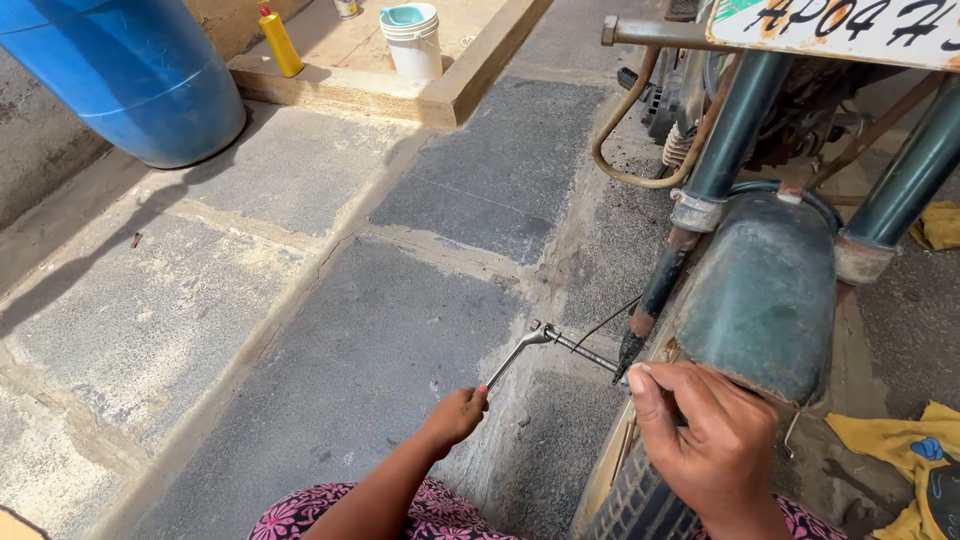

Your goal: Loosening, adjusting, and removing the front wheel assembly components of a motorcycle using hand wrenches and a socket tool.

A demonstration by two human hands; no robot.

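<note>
Sunlit grey stone-slab floor point(330, 370), raised concrete step point(400, 85), blue plastic drum point(140, 70), white bucket point(413, 40), yellow bottle point(281, 42)

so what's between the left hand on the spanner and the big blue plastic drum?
Head view: only bare grey stone paving between left hand and blue plastic drum.
</note>
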